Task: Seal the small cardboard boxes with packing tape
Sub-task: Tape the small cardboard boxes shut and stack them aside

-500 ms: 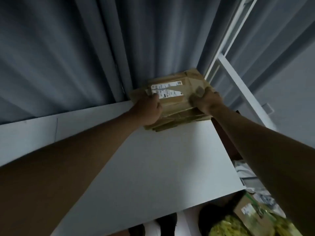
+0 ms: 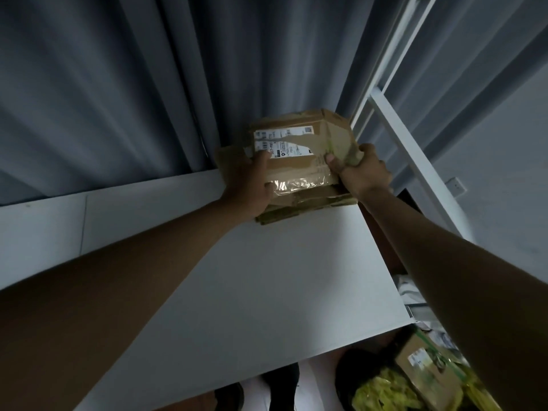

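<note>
- Cardboard box (image 2: 299, 149) is sitting on a stack of flattened cardboard (image 2: 299, 209) at the far edge of the white table (image 2: 267, 292), roughly 12 o'clock from the person, against grey curtains (image 2: 118, 84)
- Left hand (image 2: 252, 188) is gripping the box's 9 o'clock side, fingers curled over the torn label (image 2: 281, 143)
- Right hand (image 2: 360, 170) is clamping the 3 o'clock corner, thumb pressing on crumpled old tape (image 2: 341, 143)
- Another box (image 2: 424, 378) is lying at 5 o'clock, below table level
</note>
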